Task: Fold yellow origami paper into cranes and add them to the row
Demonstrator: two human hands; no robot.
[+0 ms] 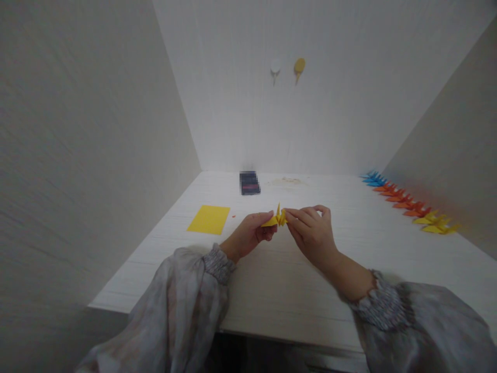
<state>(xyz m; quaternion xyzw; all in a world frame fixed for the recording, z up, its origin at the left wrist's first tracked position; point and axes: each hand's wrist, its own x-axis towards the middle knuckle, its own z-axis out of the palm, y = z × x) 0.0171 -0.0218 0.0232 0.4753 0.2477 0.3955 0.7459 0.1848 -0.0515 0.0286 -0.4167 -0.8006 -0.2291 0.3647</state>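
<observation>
A yellow origami crane (280, 218) is held above the white table, between my two hands. My left hand (253, 231) is closed, pinching the crane's left wing between thumb and fingers. On the other side, the fingertips of my right hand (312, 231) are pinched on the crane's right part. One thin point of the folded paper sticks up between the hands. To the left of my left hand lies a flat stack or sheet of yellow paper (208, 219), with a tiny orange scrap (233, 216) beside it.
A row of folded paper cranes (404, 201), blue, orange-red and yellow, runs along the right wall. A dark, blurred-out object (249, 183) lies near the back wall. Two hooks, one white (275, 67) and one yellow (299, 66), are fixed on that wall. The table (272, 290) ends close to me.
</observation>
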